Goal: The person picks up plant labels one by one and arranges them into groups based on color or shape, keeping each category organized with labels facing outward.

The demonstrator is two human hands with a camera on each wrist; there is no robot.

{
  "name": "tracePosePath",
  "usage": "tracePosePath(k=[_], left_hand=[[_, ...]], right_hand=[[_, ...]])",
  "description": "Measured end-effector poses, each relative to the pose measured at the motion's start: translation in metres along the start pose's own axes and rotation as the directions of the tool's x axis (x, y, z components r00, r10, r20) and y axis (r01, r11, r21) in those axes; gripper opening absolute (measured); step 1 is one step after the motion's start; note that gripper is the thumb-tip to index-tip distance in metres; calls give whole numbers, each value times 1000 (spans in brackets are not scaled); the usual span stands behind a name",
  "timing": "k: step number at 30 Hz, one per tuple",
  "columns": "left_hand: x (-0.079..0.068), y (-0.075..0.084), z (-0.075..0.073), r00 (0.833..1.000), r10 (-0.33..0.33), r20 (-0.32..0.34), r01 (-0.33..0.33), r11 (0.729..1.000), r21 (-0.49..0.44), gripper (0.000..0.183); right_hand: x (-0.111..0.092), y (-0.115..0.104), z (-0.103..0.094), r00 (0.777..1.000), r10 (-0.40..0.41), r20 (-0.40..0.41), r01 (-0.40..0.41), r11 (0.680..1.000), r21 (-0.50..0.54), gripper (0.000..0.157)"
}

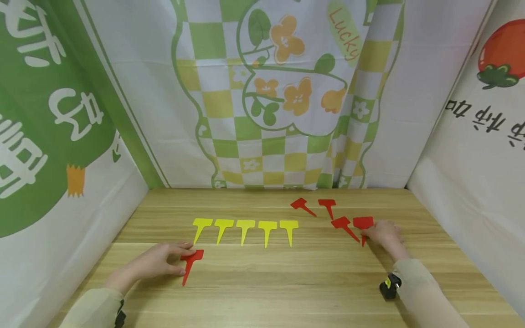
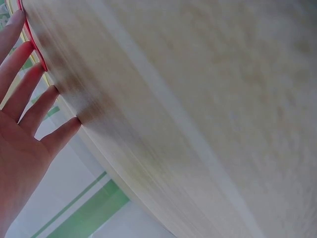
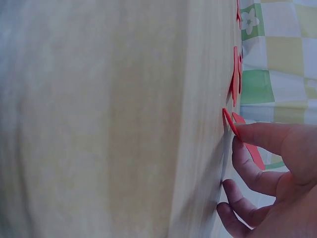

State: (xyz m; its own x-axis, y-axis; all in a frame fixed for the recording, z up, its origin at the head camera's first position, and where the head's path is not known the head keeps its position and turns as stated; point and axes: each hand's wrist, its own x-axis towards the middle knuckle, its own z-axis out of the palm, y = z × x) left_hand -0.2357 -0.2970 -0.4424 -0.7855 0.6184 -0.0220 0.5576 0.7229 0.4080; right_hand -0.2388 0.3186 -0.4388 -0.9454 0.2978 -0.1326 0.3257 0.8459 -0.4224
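Under the fingertips of my left hand [image 1: 157, 260] lies a red T-shaped plant label [image 1: 192, 258], flat on the table. In the left wrist view the fingers [image 2: 34, 111] are spread and fairly straight, their tips on the tabletop and label. My right hand [image 1: 384, 233] pinches another red plant label [image 1: 363, 222] between thumb and index finger, at its stem. The right wrist view shows that label [image 3: 252, 153] tilted off the table, its other fingers bent at the surface. Close to its left lies a third red label [image 1: 341, 222].
Several yellow plant labels [image 1: 245, 225] lie in a row, stems toward me, beyond the left hand's label. Two more red labels, one angled [image 1: 301, 203] and one straighter [image 1: 327, 203], lie farther back. A checked cloth [image 1: 262, 155] hangs behind the wooden table [image 1: 262, 291].
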Motion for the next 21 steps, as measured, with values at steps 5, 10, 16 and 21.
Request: tracePosePath(k=[5, 10, 16, 21], left_hand=[[0, 0, 0, 1000, -2, -3, 2, 1000, -7, 56], [1, 0, 1, 1000, -6, -1, 6, 1000, -17, 56], [1, 0, 0, 1000, -5, 2, 5, 1000, -10, 55], [0, 0, 0, 1000, -2, -2, 2, 1000, -4, 56]], right_hand=[[-1, 1, -2, 1000, 11, 3, -11, 1000, 8, 37], [-3, -2, -5, 999, 37, -3, -37, 999, 23, 37], [-6, -2, -5, 999, 27, -40, -25, 998, 57, 39], [-8, 2, -5, 991, -66, -116, 76, 994, 82, 37]])
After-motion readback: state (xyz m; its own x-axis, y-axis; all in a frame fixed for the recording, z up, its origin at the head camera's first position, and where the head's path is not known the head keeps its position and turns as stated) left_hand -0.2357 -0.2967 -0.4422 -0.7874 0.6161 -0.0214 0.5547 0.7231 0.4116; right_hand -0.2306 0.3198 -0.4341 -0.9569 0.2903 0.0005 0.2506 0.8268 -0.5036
